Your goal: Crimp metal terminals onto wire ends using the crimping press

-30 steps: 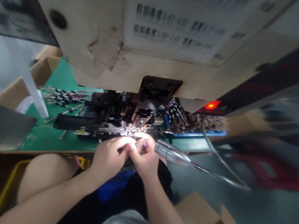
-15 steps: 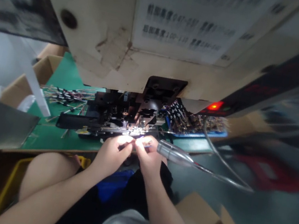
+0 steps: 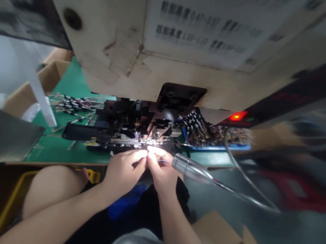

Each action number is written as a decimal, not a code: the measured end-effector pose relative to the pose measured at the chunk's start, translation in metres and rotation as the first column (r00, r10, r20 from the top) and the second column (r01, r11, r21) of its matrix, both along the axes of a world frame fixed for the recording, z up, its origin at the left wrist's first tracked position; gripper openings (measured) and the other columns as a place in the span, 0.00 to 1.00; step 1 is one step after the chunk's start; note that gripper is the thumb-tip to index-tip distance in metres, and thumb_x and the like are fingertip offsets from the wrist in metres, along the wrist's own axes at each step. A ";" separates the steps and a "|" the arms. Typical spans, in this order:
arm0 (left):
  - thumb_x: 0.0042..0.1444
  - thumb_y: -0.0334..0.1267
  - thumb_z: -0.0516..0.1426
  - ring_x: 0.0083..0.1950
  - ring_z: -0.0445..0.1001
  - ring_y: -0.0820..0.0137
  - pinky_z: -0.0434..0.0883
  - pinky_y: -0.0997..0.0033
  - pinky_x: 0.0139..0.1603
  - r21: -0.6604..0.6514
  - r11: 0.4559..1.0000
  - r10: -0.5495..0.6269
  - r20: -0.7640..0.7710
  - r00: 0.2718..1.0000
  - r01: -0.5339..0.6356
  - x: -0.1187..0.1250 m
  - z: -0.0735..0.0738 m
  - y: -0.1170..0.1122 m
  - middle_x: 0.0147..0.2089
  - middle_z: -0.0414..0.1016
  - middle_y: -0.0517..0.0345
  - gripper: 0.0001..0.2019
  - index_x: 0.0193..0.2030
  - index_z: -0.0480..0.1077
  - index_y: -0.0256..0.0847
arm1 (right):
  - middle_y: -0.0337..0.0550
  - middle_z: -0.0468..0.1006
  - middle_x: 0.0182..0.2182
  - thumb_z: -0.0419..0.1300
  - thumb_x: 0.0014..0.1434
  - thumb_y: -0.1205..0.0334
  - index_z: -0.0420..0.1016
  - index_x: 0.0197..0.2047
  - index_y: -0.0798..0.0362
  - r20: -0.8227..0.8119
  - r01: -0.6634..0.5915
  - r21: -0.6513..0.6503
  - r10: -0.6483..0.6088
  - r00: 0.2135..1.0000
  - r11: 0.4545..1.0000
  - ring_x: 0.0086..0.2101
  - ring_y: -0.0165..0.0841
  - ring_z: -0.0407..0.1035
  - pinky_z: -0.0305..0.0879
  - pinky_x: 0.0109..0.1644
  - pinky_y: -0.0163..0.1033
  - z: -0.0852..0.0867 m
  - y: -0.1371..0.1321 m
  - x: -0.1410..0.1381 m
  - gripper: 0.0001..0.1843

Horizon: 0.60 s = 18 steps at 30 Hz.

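Observation:
In the head view my left hand (image 3: 124,170) is closed in a pinch, its fingertips brightly lit. What it holds is too small to make out. My right hand (image 3: 163,174) pinches a thin wire (image 3: 161,160), whose bluish strand shows between thumb and forefinger. The fingertips of both hands meet just in front of the lit working point of a crimping machine (image 3: 151,140). A toothed metal strip (image 3: 123,141) runs along the machine's dark base on the left. Right beside my right hand is the silvery lamp head (image 3: 191,168) on a flexible stalk.
The machine's beige housing (image 3: 119,26) hangs low overhead, with a red light (image 3: 237,116). Bundled wires (image 3: 74,104) lie on the green tabletop (image 3: 53,151) at left. More wires fill a blue tray (image 3: 221,148) at right. An open cardboard box (image 3: 218,237) stands low right.
My left hand's fingers have closed up toward my right fingertips, narrowing the gap between them. Less of the wire shows. The whole view has shifted slightly.

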<state>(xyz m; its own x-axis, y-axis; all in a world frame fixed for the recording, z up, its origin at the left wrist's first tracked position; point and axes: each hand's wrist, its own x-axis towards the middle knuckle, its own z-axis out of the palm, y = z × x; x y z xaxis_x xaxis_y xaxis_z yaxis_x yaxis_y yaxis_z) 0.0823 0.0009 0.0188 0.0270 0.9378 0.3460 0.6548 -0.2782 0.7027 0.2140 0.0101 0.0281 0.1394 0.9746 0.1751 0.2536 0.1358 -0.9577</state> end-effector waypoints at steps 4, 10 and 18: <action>0.60 0.35 0.55 0.43 0.81 0.65 0.75 0.69 0.45 0.052 0.999 -0.010 -0.043 0.999 0.012 0.000 0.001 -0.001 0.42 0.82 0.55 0.11 0.42 0.79 0.42 | 0.43 0.83 0.37 0.63 0.57 0.58 0.82 0.41 0.51 -0.002 -0.020 0.028 0.020 1.000 0.999 0.38 0.39 0.78 0.75 0.49 0.45 0.001 0.001 0.001 0.11; 0.60 0.35 0.54 0.42 0.81 0.65 0.76 0.69 0.43 0.056 0.998 -0.009 -0.064 0.998 0.012 -0.001 0.005 0.000 0.42 0.82 0.56 0.11 0.41 0.79 0.44 | 0.41 0.83 0.35 0.63 0.56 0.59 0.81 0.42 0.51 -0.023 -0.031 0.013 0.031 0.999 0.999 0.34 0.36 0.78 0.76 0.45 0.42 0.003 0.001 -0.001 0.11; 0.60 0.35 0.54 0.42 0.81 0.64 0.76 0.69 0.44 0.005 1.000 0.005 -0.063 0.998 -0.005 -0.001 0.005 0.001 0.42 0.82 0.56 0.11 0.41 0.79 0.44 | 0.41 0.83 0.35 0.63 0.56 0.59 0.81 0.42 0.51 -0.078 -0.033 -0.016 0.032 0.996 0.999 0.35 0.35 0.78 0.76 0.44 0.40 0.003 0.001 -0.003 0.11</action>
